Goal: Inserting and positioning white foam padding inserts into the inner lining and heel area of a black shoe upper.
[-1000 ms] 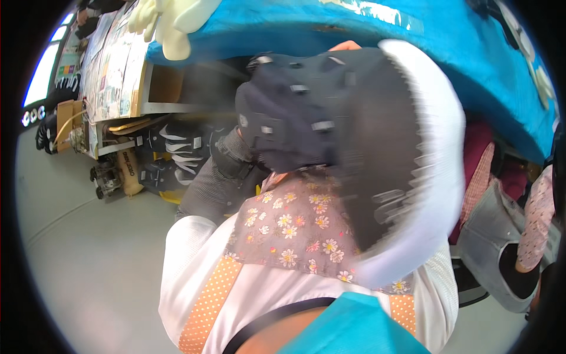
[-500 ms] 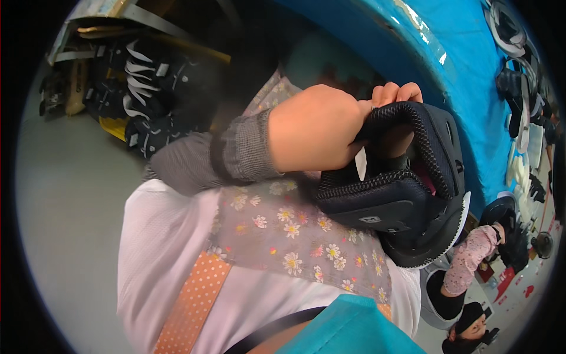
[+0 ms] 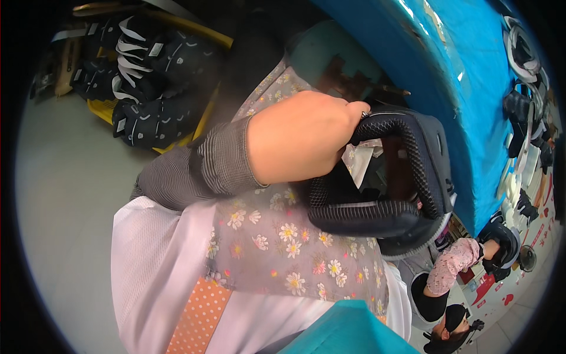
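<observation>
The grey floor (image 3: 65, 194) spread out at the left, and the bench (image 3: 471, 130), under a blue cover, ran diagonally at the right. Past the bench's lower corner sat a co-worker in a pink patterned sleeve (image 3: 454, 265). A yellow crate (image 3: 101, 111) full of dark boot uppers (image 3: 150, 121) stood on the floor, well apart from the bench. A floral apron (image 3: 295, 253) covered the person's lap. Above it, just beside the bench's near edge, the dark boot (image 3: 377, 218) was tilted, its padded opening upward. The left hand (image 3: 303, 138) was grasping the boot's collar; the right hand's state could not be told. A white strip (image 3: 361, 168) showed in the opening.
</observation>
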Demonstrator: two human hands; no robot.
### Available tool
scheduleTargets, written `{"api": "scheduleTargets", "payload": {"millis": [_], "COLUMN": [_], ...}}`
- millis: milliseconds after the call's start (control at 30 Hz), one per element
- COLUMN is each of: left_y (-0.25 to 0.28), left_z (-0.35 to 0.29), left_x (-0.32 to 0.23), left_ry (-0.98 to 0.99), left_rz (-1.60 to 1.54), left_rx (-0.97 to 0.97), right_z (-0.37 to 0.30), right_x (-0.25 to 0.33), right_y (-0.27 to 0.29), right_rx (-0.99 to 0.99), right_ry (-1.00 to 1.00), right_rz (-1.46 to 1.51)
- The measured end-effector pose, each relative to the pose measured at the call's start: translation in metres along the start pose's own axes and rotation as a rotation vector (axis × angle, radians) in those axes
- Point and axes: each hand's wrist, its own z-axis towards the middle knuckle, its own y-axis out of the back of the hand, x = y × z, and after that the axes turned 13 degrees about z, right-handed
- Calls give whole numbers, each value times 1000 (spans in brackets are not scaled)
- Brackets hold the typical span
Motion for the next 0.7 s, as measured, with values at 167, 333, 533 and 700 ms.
{"api": "scheduleTargets", "payload": {"millis": [167,333,533,700], "left_y": [4,1,-3,-7], "left_z": [-1,1,-4,-2], "left_x": [-1,4,9,8], "left_ry": [2,-7,33,13], "left_rz": [18,-23,-24,14], "left_rx": [2,15,33,50], "right_z": [-21,-29,18,23], "right_x": [16,-10,55,54], "right_y": [-6,-25,-38,-33], "right_rx": [9,-273,-41,-25], "right_ry": [61,242,39,-29], "right_rz": [-246,-232,-203,-140]}}
